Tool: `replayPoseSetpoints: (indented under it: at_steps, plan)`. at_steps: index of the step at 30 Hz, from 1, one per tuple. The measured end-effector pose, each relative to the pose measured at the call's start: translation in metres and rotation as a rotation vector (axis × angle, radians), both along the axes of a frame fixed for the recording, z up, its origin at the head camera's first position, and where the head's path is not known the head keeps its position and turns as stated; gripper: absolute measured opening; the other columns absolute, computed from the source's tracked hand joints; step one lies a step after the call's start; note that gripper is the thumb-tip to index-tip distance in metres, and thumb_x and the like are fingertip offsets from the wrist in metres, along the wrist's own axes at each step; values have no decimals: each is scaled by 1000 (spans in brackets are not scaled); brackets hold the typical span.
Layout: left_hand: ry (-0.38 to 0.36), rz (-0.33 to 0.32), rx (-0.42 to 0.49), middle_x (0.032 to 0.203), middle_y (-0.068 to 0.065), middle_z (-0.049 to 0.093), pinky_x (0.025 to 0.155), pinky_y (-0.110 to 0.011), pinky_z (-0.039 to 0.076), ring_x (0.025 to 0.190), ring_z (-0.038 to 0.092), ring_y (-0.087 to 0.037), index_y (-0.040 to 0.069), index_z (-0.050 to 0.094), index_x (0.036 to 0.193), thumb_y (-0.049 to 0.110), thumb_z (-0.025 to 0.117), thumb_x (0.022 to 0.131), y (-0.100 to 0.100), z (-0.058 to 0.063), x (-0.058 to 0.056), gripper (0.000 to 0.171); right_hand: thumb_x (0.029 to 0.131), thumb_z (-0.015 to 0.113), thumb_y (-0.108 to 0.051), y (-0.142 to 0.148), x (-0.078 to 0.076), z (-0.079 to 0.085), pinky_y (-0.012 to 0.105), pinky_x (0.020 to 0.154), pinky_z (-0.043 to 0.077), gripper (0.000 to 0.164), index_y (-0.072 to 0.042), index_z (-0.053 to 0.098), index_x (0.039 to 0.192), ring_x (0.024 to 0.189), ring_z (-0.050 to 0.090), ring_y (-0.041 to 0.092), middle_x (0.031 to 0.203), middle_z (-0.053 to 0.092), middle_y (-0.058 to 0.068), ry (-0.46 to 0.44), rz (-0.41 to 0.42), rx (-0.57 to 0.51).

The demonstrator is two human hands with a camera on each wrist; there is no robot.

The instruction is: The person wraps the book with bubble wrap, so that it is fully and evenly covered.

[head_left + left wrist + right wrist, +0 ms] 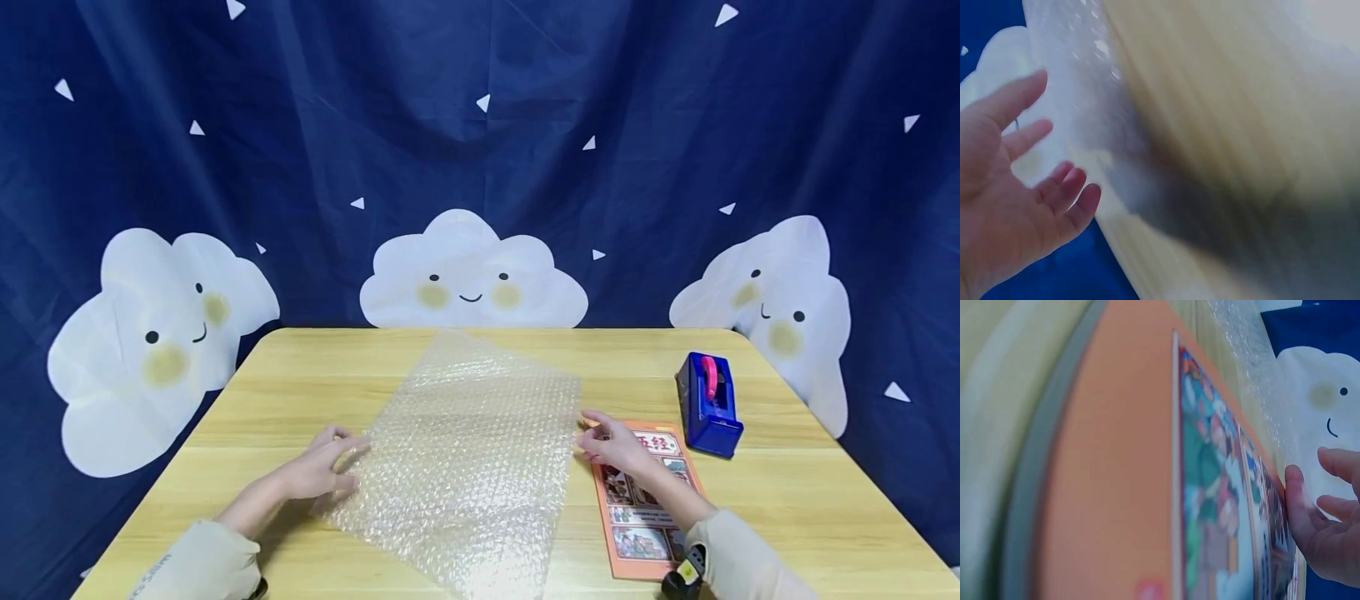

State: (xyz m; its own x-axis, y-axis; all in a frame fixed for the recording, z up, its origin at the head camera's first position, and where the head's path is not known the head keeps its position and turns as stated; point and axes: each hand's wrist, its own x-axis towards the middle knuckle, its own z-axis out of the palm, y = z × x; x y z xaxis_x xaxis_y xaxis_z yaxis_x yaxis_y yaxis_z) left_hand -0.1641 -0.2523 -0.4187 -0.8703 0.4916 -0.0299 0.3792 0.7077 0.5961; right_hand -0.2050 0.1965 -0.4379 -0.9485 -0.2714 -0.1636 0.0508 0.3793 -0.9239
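Observation:
A sheet of clear bubble wrap [465,450] lies flat on the wooden table in the head view, turned slightly askew. By its left edge is my left hand [318,468], fingers apart; the left wrist view shows the same hand [1029,181] with nothing in its grasp. My right hand [617,446] hovers at the sheet's right edge, above the upper part of an orange-bordered book [641,543]. Loosely bent fingers of that hand [1329,525] appear at the right of the right wrist view, where the book's cover [1122,456] fills much of the frame.
A blue tape dispenser [708,408] with a pink tape roll [709,377] stands right of the book. The wooden table [810,500] has its far edge against a dark blue curtain [480,150] printed with white clouds and triangles.

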Motion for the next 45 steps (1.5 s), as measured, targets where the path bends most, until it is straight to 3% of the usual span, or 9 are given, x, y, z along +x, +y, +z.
replayPoseSetpoints:
  at_steps: [2,4,12,17,23,31,37,40,45]
  plan:
    - [66,26,-20,114,-22,43,85,-55,39,105,41,-37,-6,48,126,16,68,78,7,3,0,57,90,55,-10,5,1,-1,29,70,52,61,12,25,137,79,60,18,92,53,12,11,26,-1]
    - [73,9,3,117,-25,46,84,-56,41,105,45,-40,-6,47,127,15,65,81,16,7,-2,54,91,55,-11,9,2,-3,29,71,52,61,13,23,137,81,59,19,94,53,13,22,61,-5]
    - [-83,-190,176,114,-25,52,84,-37,49,96,54,-34,-10,41,129,14,58,87,68,8,-14,51,90,56,-15,24,6,-3,26,74,51,62,11,25,137,87,57,18,99,53,14,57,126,11]
    - [-165,-260,220,112,-20,55,83,-26,48,95,55,-26,-7,42,130,16,58,88,107,4,-17,50,90,56,-15,33,11,-4,25,74,50,61,13,27,136,88,54,15,99,55,15,86,159,27]
    - [-241,-282,255,113,-15,55,81,-21,47,97,57,-21,-1,43,132,15,58,88,142,-1,-18,49,90,57,-19,45,18,-1,24,73,50,61,11,30,136,87,55,14,99,56,13,64,139,66]
    - [-281,-331,280,114,-14,55,86,-20,45,98,57,-18,1,43,133,13,58,88,175,-2,-21,48,90,56,-16,71,30,6,25,68,49,58,13,31,134,82,54,11,101,56,16,62,115,87]
    - [-371,-366,310,118,-14,53,74,-21,50,96,55,-10,3,43,133,13,56,90,205,0,-19,47,90,56,-16,89,37,7,25,61,48,60,15,29,134,77,53,8,98,57,13,31,92,84]
    - [-425,-397,333,119,-14,52,70,-23,52,95,55,-6,3,42,134,12,54,90,218,2,-18,47,90,56,-17,96,41,5,25,63,50,60,15,30,134,79,55,6,103,57,16,24,51,106]
    - [-505,-416,374,120,-9,50,75,-23,52,93,55,-4,5,39,136,13,52,92,236,2,-17,46,90,57,-18,105,50,3,26,68,50,57,14,35,131,82,56,3,108,57,18,6,-55,170]
